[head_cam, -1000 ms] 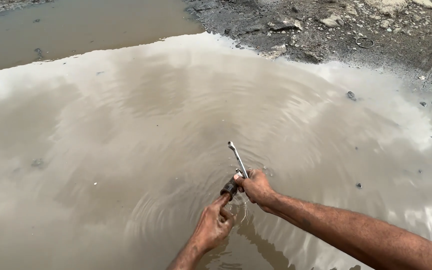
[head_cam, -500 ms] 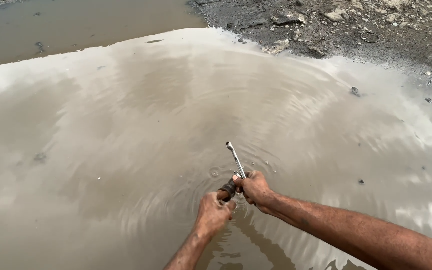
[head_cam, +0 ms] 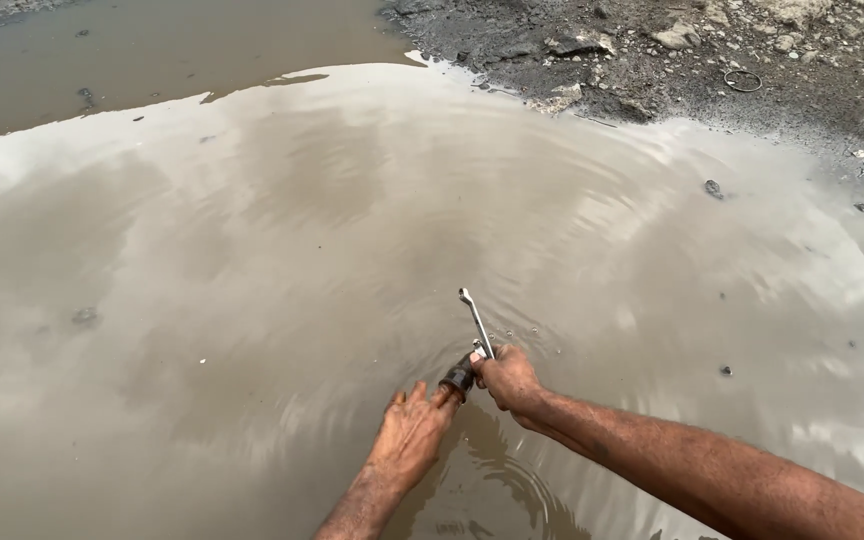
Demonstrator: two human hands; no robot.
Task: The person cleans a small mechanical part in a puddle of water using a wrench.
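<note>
Right hand (head_cam: 508, 379) grips wrench (head_cam: 475, 320); left hand (head_cam: 410, 432) on dark part (head_cam: 457, 377).

A puddle (head_cam: 252, 250) fills most of the frame, with a gravel bank (head_cam: 672, 50) at the upper right. At lower centre, the left hand (head_cam: 410, 435) and right hand (head_cam: 508, 380) meet over the water, a wrench (head_cam: 476, 322) rising behind them.

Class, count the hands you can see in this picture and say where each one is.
2. The left hand touches a dark cylindrical part at the muddy water's surface; the right hand grips a metal wrench beside it.
</note>
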